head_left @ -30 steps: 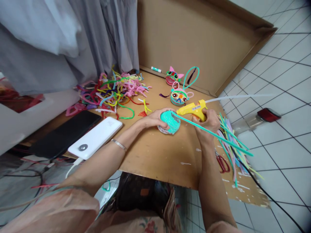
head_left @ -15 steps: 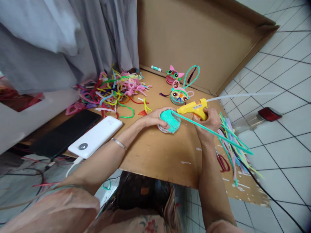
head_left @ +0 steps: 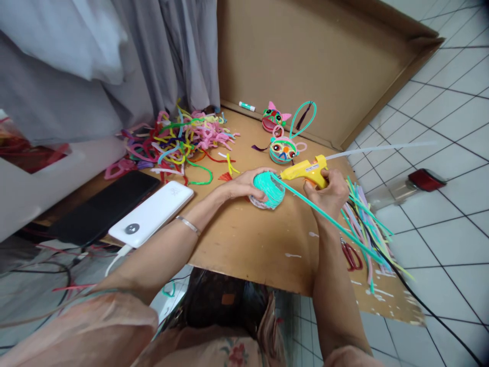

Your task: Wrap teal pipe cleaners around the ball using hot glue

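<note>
My left hand (head_left: 248, 186) is closed around a rounded turquoise ball (head_left: 273, 189) wrapped in fuzzy strands, with a paler underside. From its top a long turquoise pipe cleaner (head_left: 328, 220) runs off to the lower right, passing over my right wrist. My right hand (head_left: 330, 192) grips a yellow hot glue gun (head_left: 308, 171), fingers wrapped about the handle. The gun's nozzle points left and is at the ball's upper right edge; whether it touches cannot be made out. A clear glue stick (head_left: 378, 148) sticks out of the gun's back.
Two decorated animal-face crafts (head_left: 283, 151) stand behind my hands. A tangle of pipe cleaners (head_left: 183, 140) lies at the back left, near a white power bank (head_left: 153, 214) and black phone (head_left: 105, 208). Straight pipe cleaners (head_left: 369, 229) and red-handled scissors (head_left: 352, 256) lie on the right, crossed by a black cord.
The free end of the turquoise pipe cleaner has swung slightly down. Both hands keep nearly the same place, and the view has shifted a little.
</note>
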A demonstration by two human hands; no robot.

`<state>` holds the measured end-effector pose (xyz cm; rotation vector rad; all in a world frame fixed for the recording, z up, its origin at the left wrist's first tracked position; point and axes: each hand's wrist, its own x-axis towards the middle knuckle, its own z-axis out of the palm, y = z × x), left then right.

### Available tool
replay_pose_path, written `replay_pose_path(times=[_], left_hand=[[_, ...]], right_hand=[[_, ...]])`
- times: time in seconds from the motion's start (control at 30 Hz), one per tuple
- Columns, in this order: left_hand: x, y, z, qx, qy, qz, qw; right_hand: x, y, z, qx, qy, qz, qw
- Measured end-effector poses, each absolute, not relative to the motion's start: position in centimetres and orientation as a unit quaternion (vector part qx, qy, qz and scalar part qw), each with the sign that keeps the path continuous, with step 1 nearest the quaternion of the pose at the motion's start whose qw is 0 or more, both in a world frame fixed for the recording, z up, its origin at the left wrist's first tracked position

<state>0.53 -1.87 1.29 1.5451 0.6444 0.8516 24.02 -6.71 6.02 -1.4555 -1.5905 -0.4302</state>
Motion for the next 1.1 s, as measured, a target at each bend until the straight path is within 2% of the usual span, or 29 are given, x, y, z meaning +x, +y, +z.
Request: replay_pose_path(times=[0.23, 0.37, 0.6, 0.83, 0.93, 1.0, 1.1], left_hand=[[0.7, -1.9, 1.2, 0.652, 0.266, 0.379, 0.601], [0.4, -1.6, 1.2, 0.658, 0.29, 0.413, 0.559], [-0.7, -0.9, 1.5, 0.655, 0.333, 0.452, 0.506], [0.0, -1.3, 1.2, 0.676, 0.351, 0.42, 0.494], [0.3, -1.5, 1.2, 0.679, 0.358, 0.429, 0.477], [0.4, -1.6, 1.2, 0.681, 0.37, 0.435, 0.459], [0.7, -1.8, 1.2, 0.681, 0.378, 0.44, 0.447]], right_hand=[[25.6, -4.3, 4.1, -0.705, -0.547, -0.045, 0.448], [25.8, -3.4, 2.0, -0.762, -0.526, 0.025, 0.377], [23.8, -3.9, 0.0, -0.821, -0.531, -0.001, 0.209], [22.9, -4.5, 0.5, -0.819, -0.551, -0.087, 0.139], [22.8, -4.7, 1.0, -0.786, -0.581, -0.101, 0.188], [22.4, -5.0, 1.5, -0.721, -0.632, -0.073, 0.274], [21.2, -5.7, 2.5, -0.578, -0.699, 0.031, 0.42]])
